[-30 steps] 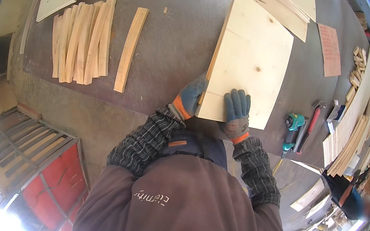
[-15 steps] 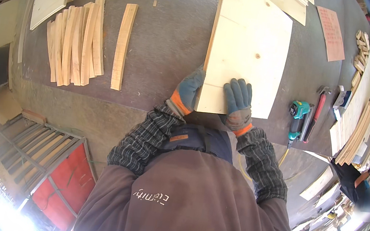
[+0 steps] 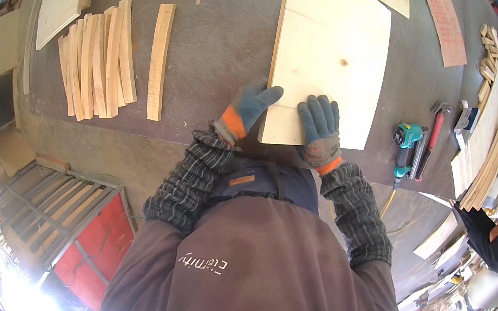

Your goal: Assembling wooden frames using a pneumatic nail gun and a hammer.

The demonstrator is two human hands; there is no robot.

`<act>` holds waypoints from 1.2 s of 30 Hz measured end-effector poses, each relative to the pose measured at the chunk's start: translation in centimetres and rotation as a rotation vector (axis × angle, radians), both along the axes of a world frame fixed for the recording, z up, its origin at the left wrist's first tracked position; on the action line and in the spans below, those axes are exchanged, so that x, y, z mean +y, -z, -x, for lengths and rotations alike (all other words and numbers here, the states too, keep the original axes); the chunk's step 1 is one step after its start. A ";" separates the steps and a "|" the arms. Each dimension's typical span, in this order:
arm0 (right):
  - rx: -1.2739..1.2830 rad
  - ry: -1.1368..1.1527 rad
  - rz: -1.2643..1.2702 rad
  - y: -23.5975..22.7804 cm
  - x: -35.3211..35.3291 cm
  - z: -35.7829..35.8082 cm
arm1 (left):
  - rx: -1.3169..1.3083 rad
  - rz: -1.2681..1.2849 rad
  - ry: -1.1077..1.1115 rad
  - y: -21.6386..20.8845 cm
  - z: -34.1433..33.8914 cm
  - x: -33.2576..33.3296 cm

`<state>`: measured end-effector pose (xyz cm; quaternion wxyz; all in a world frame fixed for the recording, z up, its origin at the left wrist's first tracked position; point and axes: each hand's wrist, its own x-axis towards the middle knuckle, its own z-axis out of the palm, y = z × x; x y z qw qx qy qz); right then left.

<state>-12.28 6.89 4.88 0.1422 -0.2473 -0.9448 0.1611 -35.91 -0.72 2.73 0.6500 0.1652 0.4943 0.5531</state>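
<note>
Panel of pale, knotted wood, rectangular and broad-faced, lying on the dark brown desk with its near edge toward the person and its far end reaching the upper rim of the view. A narrow tan edge shows along its left side. Both hands wear blue-grey gloves with orange cuffs and lie at the near end of the panel. Left hand: beside the near part of the left edge, thumb stretched out with its tip over the upper face, fingers partly hidden; whether they grip the edge cannot be told. Right hand: laid over the near edge, right of its middle, palm down, fingers extended and slightly parted on the upper face; its thumb is hidden, and the visible fingers are not closed around anything. To the left of the panel, well apart, a single straight strip of light wood lies beside a loose row of similar light-wood strips. To the right, a teal-and-black power tool lies near a red-handled hammer; farther off lies a pink rectangular sheet.
</note>
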 end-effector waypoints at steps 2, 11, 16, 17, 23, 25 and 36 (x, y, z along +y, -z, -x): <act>-0.045 -0.035 0.024 -0.2 0.1 -0.3 | 0.313 0.076 0.188 -0.5 0.7 0.7; -0.439 0.921 -0.059 2.8 5.8 -26.1 | 0.401 0.132 0.115 -0.5 1.1 1.2; -0.502 1.044 0.152 7.1 7.7 -33.4 | 0.303 0.181 0.133 0.5 1.5 1.0; -0.482 1.031 0.075 6.9 8.3 -33.0 | 0.292 0.135 0.135 0.7 1.6 0.9; -0.753 1.191 0.622 -2.2 11.4 -27.3 | 0.303 0.148 0.185 2.3 1.4 0.7; -0.007 1.160 1.160 -7.3 10.2 -24.5 | 0.362 0.233 0.168 2.9 1.4 0.7; -0.168 0.568 1.516 -13.8 -0.5 0.3 | 0.241 0.145 0.114 5.4 0.5 0.0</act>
